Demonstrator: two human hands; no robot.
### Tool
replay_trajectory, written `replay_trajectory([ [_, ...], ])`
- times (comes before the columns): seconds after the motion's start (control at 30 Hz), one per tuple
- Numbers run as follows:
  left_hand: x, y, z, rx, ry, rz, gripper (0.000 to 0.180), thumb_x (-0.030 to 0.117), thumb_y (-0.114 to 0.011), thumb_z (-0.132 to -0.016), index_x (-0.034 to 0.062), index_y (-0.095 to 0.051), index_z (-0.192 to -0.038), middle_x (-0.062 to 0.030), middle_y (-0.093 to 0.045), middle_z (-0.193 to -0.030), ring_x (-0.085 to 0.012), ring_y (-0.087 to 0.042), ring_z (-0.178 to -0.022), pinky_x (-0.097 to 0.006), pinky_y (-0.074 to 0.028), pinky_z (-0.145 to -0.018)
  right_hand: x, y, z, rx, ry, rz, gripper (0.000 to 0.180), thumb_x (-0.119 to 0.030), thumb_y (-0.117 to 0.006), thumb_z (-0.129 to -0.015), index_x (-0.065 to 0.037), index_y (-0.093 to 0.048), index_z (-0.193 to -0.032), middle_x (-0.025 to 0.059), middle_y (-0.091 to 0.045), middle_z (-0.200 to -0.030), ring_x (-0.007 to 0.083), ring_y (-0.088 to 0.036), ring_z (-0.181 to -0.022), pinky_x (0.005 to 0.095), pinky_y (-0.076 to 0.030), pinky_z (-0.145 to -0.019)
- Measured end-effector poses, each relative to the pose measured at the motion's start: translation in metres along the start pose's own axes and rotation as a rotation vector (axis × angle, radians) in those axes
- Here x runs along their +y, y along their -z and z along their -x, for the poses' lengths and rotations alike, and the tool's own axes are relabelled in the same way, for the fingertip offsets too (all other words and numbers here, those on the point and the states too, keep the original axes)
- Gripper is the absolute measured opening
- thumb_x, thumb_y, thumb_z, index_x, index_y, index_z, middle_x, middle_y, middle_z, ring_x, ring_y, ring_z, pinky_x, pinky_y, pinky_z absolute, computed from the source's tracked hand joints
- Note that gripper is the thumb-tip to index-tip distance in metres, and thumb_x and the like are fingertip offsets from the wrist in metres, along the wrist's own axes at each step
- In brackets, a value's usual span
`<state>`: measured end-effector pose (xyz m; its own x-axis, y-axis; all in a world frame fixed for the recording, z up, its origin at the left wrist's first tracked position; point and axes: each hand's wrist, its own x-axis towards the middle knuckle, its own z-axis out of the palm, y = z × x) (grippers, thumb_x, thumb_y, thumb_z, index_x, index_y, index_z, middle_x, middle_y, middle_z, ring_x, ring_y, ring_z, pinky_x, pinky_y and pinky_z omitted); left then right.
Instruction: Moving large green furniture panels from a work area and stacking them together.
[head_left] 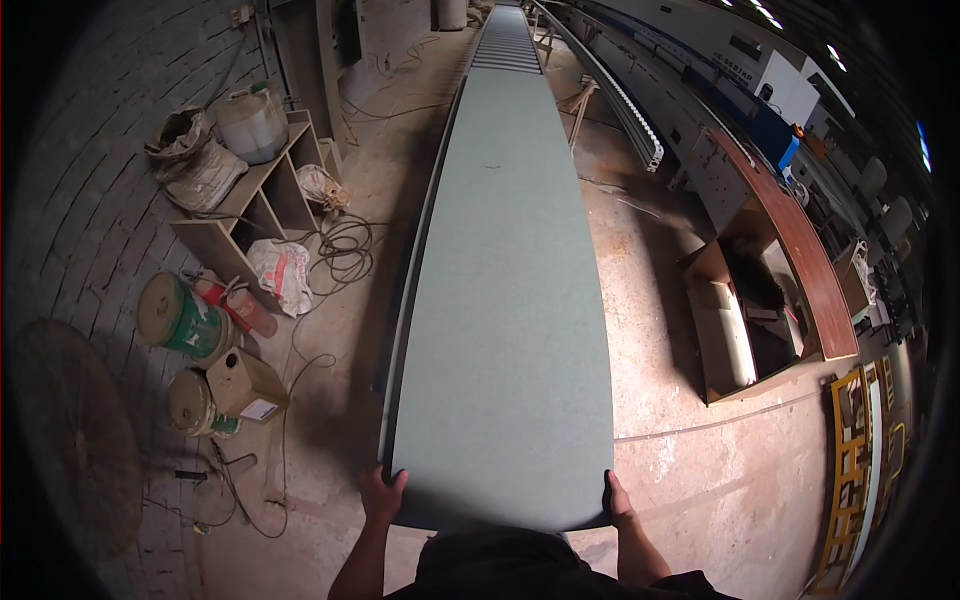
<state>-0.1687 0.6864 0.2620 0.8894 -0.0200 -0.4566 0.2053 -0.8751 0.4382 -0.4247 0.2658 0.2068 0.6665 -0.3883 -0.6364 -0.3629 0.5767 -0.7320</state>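
Observation:
A long, flat grey-green board [505, 290] stretches away from my body. Its far end lies by the rollers [508, 40] of a conveyor. My left hand [383, 494] grips the near left corner, thumb up at the edge and the other fingers mostly hidden below. At the near right corner, my right hand [621, 496] holds the opposite edge, its fingers largely out of sight under the board. A small dark mark shows on the board's upper face toward the far end.
Along the left brick wall stand a wooden shelf [262, 190], a sack [193, 160], green buckets [180, 318], fire extinguishers [245, 306] and loose cables [345, 245]. To the right are a reddish-brown wooden cabinet [790, 240], a metal rail [620, 105] and a yellow frame [848, 460].

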Motion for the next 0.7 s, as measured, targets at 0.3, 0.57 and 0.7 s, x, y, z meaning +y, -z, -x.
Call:
replay_trajectory([
  [0.3,-0.022,-0.031,-0.053,-0.051,-0.109,0.346,0.085,0.056,-0.052,-0.087,-0.0064,-0.03,-0.14,-0.0301,-0.034,-0.141,-0.0408,-0.03,-0.134,-0.04,-0.025,-0.111,-0.02,-0.012,-0.021,-0.028,-0.05,-0.06,0.068,-0.049,-0.04,-0.096,-0.001,-0.03,-0.143,0.0089,-0.036,-0.146,0.024,-0.032,-0.134,0.0365,-0.022,-0.111],
  [0.57,0.002,-0.02,-0.027,0.229,-0.21,0.043,0.074,0.049,-0.059,-0.084,-0.0038,-0.041,-0.133,-0.0321,-0.031,-0.141,-0.0454,-0.031,-0.131,-0.048,-0.027,-0.108,0.002,0.017,-0.033,0.128,0.151,0.163,0.061,-0.037,-0.058,-0.091,0.003,-0.042,-0.134,0.0204,-0.042,-0.138,0.0308,-0.044,-0.124,0.0377,-0.036,-0.102],
  [0.7,0.052,-0.003,0.016,0.44,-0.609,-0.199,0.072,0.042,-0.064,-0.08,0.0003,-0.043,-0.134,-0.0295,-0.026,-0.144,-0.0453,-0.025,-0.134,-0.056,-0.021,-0.109,-0.048,-0.071,0.03,0.71,0.615,1.205,0.064,-0.026,-0.068,-0.081,0.003,-0.043,-0.131,0.0319,-0.039,-0.133,0.0455,-0.041,-0.121,0.045,-0.036,-0.102],
])
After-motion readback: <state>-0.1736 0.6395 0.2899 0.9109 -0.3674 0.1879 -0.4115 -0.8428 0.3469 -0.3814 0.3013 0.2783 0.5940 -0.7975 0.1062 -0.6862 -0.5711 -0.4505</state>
